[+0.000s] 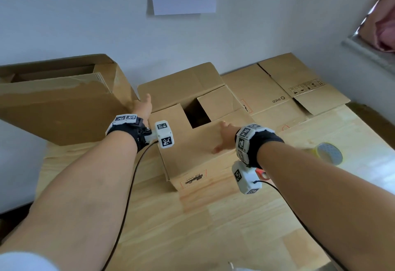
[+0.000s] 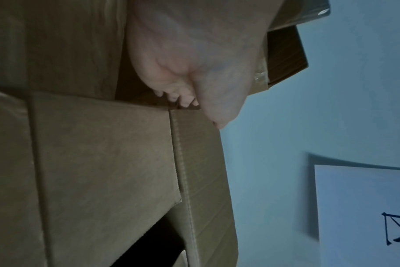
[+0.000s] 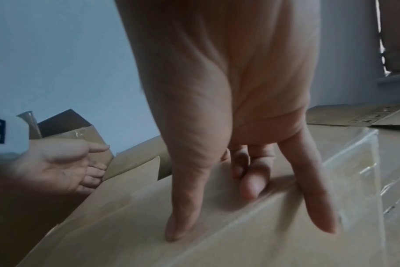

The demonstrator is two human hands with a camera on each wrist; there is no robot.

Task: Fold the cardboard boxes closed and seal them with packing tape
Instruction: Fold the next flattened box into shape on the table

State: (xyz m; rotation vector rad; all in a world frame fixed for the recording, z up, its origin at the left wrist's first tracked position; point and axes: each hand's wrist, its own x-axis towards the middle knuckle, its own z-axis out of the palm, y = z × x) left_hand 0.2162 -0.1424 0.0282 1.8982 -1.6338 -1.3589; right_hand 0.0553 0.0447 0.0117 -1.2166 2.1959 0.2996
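Both forearms reach forward over the wooden tabletop point(image 1: 213, 228) toward the cardboard box point(image 1: 188, 148) in the middle. On the left a larger open box point(image 1: 64, 103) leans near the wall. Next, the left hand point(image 1: 143, 106) sits at the middle box's left edge, fingers loosely extended, gripping nothing. That box's flaps are partly folded, a dark gap showing between them. The right hand point(image 1: 225, 138) presses flat, fingers straight, on the near flap. Flattened cardboard point(image 1: 288, 91) lies behind, and a tape roll point(image 1: 329, 153) rests far right

Matt brown cardboard box point(image 1: 192, 148) on a pale, smooth-grained wooden table point(image 1: 213, 228).
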